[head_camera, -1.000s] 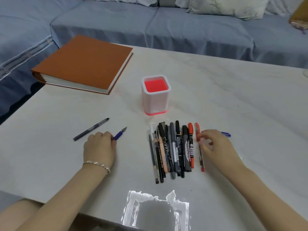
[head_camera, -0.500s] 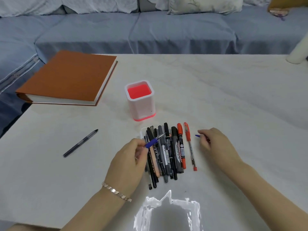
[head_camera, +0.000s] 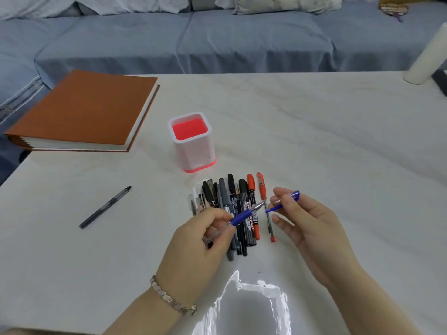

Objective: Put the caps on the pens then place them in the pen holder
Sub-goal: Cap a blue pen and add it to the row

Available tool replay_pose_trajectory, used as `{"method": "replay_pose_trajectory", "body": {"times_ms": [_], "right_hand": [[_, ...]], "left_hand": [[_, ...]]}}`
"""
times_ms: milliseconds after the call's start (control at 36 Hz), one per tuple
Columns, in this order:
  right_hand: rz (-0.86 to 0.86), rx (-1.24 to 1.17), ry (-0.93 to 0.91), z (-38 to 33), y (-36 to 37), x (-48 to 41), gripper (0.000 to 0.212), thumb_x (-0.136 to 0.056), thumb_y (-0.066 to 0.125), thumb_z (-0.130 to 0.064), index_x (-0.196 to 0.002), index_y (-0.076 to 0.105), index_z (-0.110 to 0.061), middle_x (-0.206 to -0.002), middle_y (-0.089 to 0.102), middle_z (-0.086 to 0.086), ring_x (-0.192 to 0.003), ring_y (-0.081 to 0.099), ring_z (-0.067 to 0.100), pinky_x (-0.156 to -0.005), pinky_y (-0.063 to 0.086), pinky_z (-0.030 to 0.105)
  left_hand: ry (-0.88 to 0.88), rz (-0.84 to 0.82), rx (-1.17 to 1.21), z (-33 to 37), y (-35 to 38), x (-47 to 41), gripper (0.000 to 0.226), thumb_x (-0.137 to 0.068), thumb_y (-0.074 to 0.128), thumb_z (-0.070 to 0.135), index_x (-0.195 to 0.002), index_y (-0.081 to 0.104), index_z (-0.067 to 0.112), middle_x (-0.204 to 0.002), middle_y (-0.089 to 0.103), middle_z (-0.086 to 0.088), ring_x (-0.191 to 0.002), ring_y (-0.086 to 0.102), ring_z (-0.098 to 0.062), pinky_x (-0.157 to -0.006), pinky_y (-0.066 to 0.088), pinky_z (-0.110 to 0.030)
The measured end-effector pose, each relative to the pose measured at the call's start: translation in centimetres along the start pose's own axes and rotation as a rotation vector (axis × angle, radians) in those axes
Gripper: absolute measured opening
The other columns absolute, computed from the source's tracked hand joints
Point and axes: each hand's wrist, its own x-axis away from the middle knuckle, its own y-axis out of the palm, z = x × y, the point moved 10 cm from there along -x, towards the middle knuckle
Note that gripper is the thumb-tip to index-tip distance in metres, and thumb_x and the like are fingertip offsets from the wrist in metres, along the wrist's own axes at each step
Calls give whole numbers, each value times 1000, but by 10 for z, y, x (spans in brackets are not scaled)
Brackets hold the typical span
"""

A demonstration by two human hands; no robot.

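Two hands on one job: my left hand (head_camera: 205, 240) pinches the blue pen (head_camera: 244, 215) by the barrel, with the tip angled up and right to meet the blue cap (head_camera: 285, 200) clamped between my right hand (head_camera: 307, 221) thumb and fingertips. The cap mouth probably faces the tip, but it's too small to confirm. Both are held over the pen row (head_camera: 242, 194), keeping the reach to the pen holder (head_camera: 196, 153) just behind short. No pens stand in it yet. One black pen (head_camera: 105, 207) lies well apart to the left.

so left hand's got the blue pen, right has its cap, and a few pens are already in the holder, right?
No. Head view shows the pen holder with no pens inside; the pens lie on the table. Left hand does hold the blue pen, right hand its cap.
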Motion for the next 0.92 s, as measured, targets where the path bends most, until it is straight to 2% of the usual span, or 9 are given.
{"method": "replay_pose_trajectory", "body": {"times_ms": [167, 306, 417, 500, 583, 639, 750, 833, 917], "right_hand": [[7, -28, -2, 0, 1, 2, 13, -83, 55, -14, -89, 67, -16, -70, 72, -5, -68, 65, 2, -60, 52, 11], [-17, 49, 17, 6, 4, 5, 21, -65, 61, -29, -81, 70, -20, -73, 73, -5, -64, 60, 5, -64, 50, 17], [-62, 52, 25, 10, 11, 8, 22, -60, 62, -27, -78, 72, -19, -73, 73, -2, -61, 60, 6, -61, 52, 13], [-85, 53, 37, 14, 13, 9, 12, -67, 64, -19, -76, 72, -18, -71, 73, -1, -58, 59, 6, -61, 52, 13], [-76, 65, 31, 13, 12, 9, 16, -77, 61, -8, -71, 73, -18, -67, 72, -1, -54, 58, 6, -57, 50, 12], [-73, 78, 8, 11, 12, 9, 19, -75, 63, -8, -68, 75, -20, -65, 72, -1, -54, 58, 5, -56, 49, 12], [-68, 111, -61, 5, 12, 8, 25, -80, 60, -5, -67, 74, -21, -68, 73, -1, -57, 61, 5, -57, 50, 12], [-85, 115, -104, 0, 14, 8, 24, -80, 59, -4, -67, 73, -18, -70, 73, 0, -65, 65, 5, -62, 51, 13], [-99, 128, -139, -2, 15, 8, 20, -79, 61, -9, -70, 74, -22, -72, 73, -1, -69, 65, 7, -67, 52, 14]], "left_hand": [[5, -23, -18, 0, 3, 5, 27, -80, 63, 14, -77, 58, 40, -77, 60, 30, -68, 54, 5, -58, 38, -3], [21, -18, -35, 0, 4, 6, 28, -80, 64, 15, -76, 57, 42, -82, 60, 25, -66, 53, 4, -58, 37, -3], [81, -35, -72, 5, 7, 6, 19, -82, 62, 22, -80, 60, 41, -86, 59, 19, -67, 53, -3, -57, 38, -8], [134, -31, -138, 5, 7, 5, 8, -79, 53, 44, -84, 59, 44, -92, 57, 18, -71, 55, -5, -59, 41, -12], [169, 20, -219, 1, 3, 5, 28, -75, 43, 56, -95, 55, 42, -85, 59, 20, -70, 54, 4, -59, 39, -7], [171, 70, -258, 0, -2, 5, 29, -75, 43, 56, -94, 55, 38, -67, 59, 23, -70, 53, 7, -59, 39, -5], [203, 91, -245, 4, 1, 6, 23, -78, 44, 51, -90, 56, 35, -59, 58, 20, -60, 53, 2, -54, 41, -12], [211, 67, -210, 8, 3, 4, 26, -79, 43, 49, -89, 59, 30, -68, 60, 8, -54, 50, -4, -51, 43, -21], [190, 24, -178, 11, 4, 2, 24, -78, 47, 48, -89, 61, 33, -75, 59, 7, -53, 49, -7, -49, 41, -20]]}}
